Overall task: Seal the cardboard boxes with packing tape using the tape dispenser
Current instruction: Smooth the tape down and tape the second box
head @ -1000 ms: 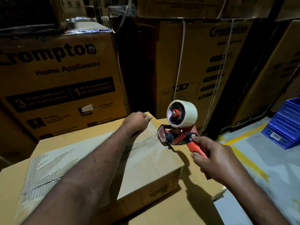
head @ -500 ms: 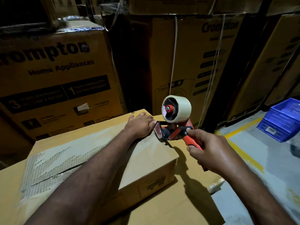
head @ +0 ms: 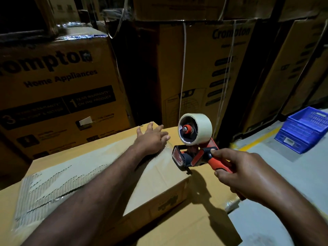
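While tall printed cartons (head: 53, 89) filled the upper half of the frame, a plain cardboard box (head: 165, 176) lay across the lower left and centre, resting on a larger flat box (head: 186, 228) that reached the bottom edge. A wide band of clear tape (head: 53, 183) ran along the upper box's top. A blue crate (head: 301, 130) stood on the grey floor at the right edge. Right of centre, the tape dispenser (head: 191, 155) was at the box's right edge, its white roll (head: 200, 128) uppermost; whether it touched the box could not be told. The right hand (head: 248, 176) had its fingers curled round the orange handle. The left hand (head: 152, 139) lay flat on the box's far end, fingers straight and spread.
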